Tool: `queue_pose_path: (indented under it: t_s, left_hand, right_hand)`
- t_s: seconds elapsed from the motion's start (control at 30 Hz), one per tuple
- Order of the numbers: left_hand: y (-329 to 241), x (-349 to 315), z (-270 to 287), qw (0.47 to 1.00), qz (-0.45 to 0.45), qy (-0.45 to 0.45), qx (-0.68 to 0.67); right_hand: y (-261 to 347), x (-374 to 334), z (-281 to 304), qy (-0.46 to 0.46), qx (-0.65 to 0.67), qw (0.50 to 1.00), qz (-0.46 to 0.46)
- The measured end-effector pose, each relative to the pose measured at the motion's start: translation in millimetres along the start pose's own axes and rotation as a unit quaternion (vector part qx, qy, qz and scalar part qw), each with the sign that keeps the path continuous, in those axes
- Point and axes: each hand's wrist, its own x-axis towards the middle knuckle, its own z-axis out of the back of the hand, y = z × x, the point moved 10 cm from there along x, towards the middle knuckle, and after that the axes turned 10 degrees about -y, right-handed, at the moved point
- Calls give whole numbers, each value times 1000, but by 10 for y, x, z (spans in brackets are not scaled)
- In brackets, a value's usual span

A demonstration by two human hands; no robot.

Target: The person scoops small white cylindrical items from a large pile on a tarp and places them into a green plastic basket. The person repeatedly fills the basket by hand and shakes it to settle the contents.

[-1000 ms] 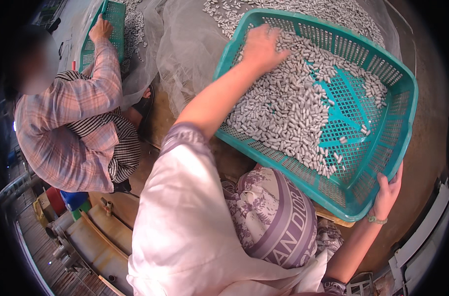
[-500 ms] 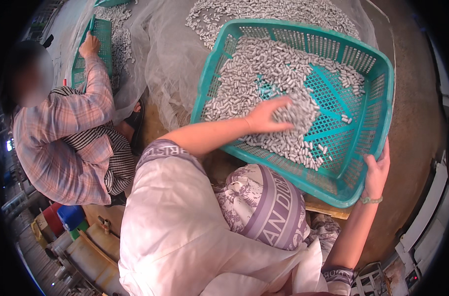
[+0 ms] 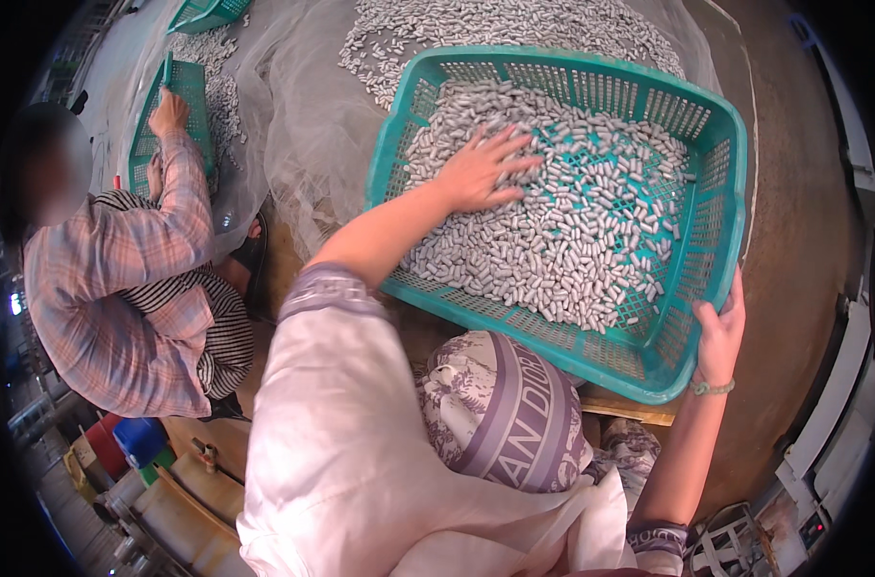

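Observation:
A wide teal plastic basket (image 3: 721, 207) with lattice walls sits tilted in front of me. Small silvery-grey cylindrical pieces (image 3: 553, 260) are spread over much of its slatted bottom, thicker toward the left and thinner on the right. My left hand (image 3: 486, 171) lies palm down on the pieces at the left, fingers spread and slightly blurred. At the lower right corner, my right hand (image 3: 718, 337) grips the basket's rim, thumb on the near side; its other fingers are mostly hidden.
More of the same pieces lie on a surface (image 3: 514, 21) beyond the basket. Sheer netting (image 3: 298, 106) is bunched to the left. There a co-worker in a plaid shirt (image 3: 111, 260) holds another teal basket (image 3: 195, 106). A blue container (image 3: 139, 440) stands at lower left.
My left hand has moved left and up, its fingers now spread. The pieces have spread rightward over the formerly bare lattice. The basket has shifted slightly left; my right hand keeps its grip.

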Motion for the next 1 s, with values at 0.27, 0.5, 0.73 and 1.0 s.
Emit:
queue_pose_path:
  t_s: [0.27,0.5,0.73,1.0]
  left_hand:
    - [-1579,-56,34,969,-173,43,-172]
    - [-841,1169,-243,998,-33,-48,-29]
    - [-4,-24,-32,998,-11,33,52]
    - [-1675,-51,30,963,-176,55,-199]
  right_hand:
    - [44,-44,-70,8,21,1000,7]
    - [79,-63,-145,21,28,999,-7]
    - [-20,7,-51,19,30,999,-10]
    - [9,-12,-53,7,32,999,-1]
